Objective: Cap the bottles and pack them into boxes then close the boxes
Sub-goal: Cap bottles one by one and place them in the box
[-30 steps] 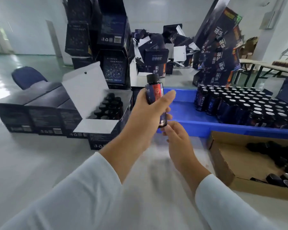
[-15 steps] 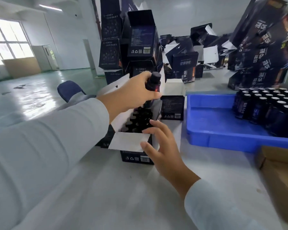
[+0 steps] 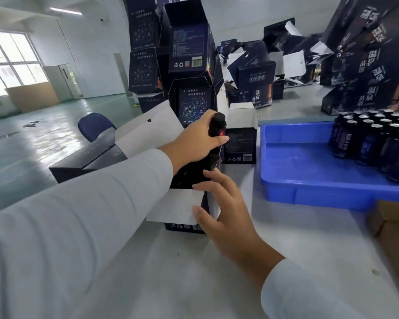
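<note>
The left hand (image 3: 194,139) wraps its fingers and thumb around a dark capped bottle (image 3: 214,143), holding it upright over the open box (image 3: 184,203) at the middle of the worktop (image 3: 217,272). The bottle's lower end sits at the box mouth, where the dark interior hides how far in it reaches. The right hand (image 3: 226,215) is spread, its fingers loosely straight, touching the box's near right corner and the white flap there. A larger white lid flap stands open behind the left wrist. To the right, a blue tray (image 3: 309,178) holds a crowd of bottles (image 3: 373,143) standing upright. Stacked dark cartons (image 3: 189,51) rise behind the box.
</note>
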